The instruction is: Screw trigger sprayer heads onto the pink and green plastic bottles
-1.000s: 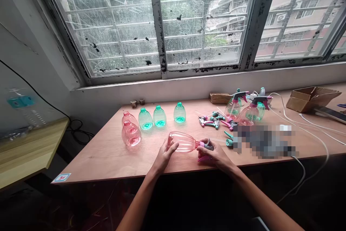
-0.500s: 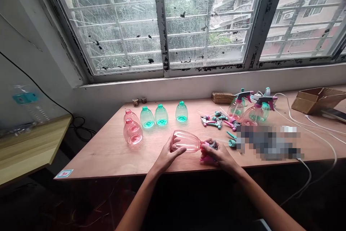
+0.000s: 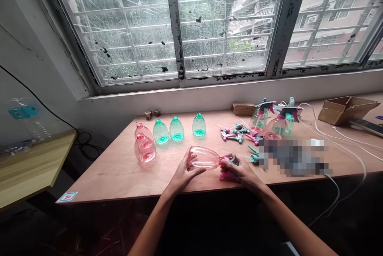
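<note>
A clear pink bottle point(image 3: 206, 157) lies on its side just above the wooden table point(image 3: 119, 172), near the front edge. My left hand point(image 3: 184, 172) cups its base, fingers curled round it. My right hand point(image 3: 239, 170) is closed on the pink and grey trigger sprayer head point(image 3: 229, 162) at the bottle's neck. Two empty pink bottles point(image 3: 144, 146) and three empty green bottles point(image 3: 176, 129) stand upright further back on the left.
Loose sprayer heads point(image 3: 236, 133) lie right of centre, with assembled spray bottles point(image 3: 271, 122) behind them. A cardboard box point(image 3: 344, 109) sits far right. White cables point(image 3: 344, 136) trail over the table. A lower wooden bench point(image 3: 32, 164) stands at left.
The bottle's base has turned and lifted slightly in my left hand, whose fingers have shifted round it. My right hand stays at the sprayer head.
</note>
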Tool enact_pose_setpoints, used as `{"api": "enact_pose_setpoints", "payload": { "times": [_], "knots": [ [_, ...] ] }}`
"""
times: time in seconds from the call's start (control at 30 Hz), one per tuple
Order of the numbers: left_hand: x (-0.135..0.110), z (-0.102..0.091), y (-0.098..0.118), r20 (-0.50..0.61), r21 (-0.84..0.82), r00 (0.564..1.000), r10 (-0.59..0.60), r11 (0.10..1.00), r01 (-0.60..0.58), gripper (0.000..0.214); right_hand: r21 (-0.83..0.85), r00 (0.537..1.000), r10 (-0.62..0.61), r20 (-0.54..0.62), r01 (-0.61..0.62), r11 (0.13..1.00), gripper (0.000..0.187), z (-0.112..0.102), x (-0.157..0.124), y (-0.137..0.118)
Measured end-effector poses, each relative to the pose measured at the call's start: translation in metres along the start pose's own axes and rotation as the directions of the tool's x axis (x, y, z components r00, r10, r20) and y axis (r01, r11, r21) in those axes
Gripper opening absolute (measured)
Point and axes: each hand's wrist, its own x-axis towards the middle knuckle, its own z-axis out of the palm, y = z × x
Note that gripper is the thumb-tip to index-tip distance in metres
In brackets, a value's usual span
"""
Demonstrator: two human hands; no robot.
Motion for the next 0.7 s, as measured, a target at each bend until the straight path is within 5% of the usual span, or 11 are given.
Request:
{"api": "enact_pose_setpoints", "payload": {
  "times": [0.17, 0.33, 0.57, 0.7],
  "knots": [
    [-0.0017, 0.0002, -0.0016, 0.037, 0.014, 0.998, 0.046, 0.999, -0.047, 0.118, -0.039, 1.000, -0.025, 0.016, 0.026, 0.999, 0.038, -0.0011, 0.0014, 0.0049],
    [0.0010, -0.0010, -0.0019, -0.009, 0.012, 1.000, 0.007, 1.000, -0.007, 0.091, -0.053, 0.999, -0.010, 0.036, 0.012, 0.998, 0.040, -0.0012, 0.0005, 0.0043],
    [0.0010, -0.0030, -0.0043, 0.028, 0.067, 0.995, 0.097, 0.993, -0.098, 0.111, -0.047, 1.000, -0.027, -0.013, 0.026, 0.999, 0.040, 0.0012, 0.0007, 0.0013],
    [-0.0003, -0.0006, -0.0002, -0.031, 0.038, 0.998, 0.049, 0.998, -0.048, 0.098, -0.059, 0.999, -0.033, 0.014, 0.034, 0.998, 0.042, 0.0027, -0.0008, 0.0017]
  ]
}}
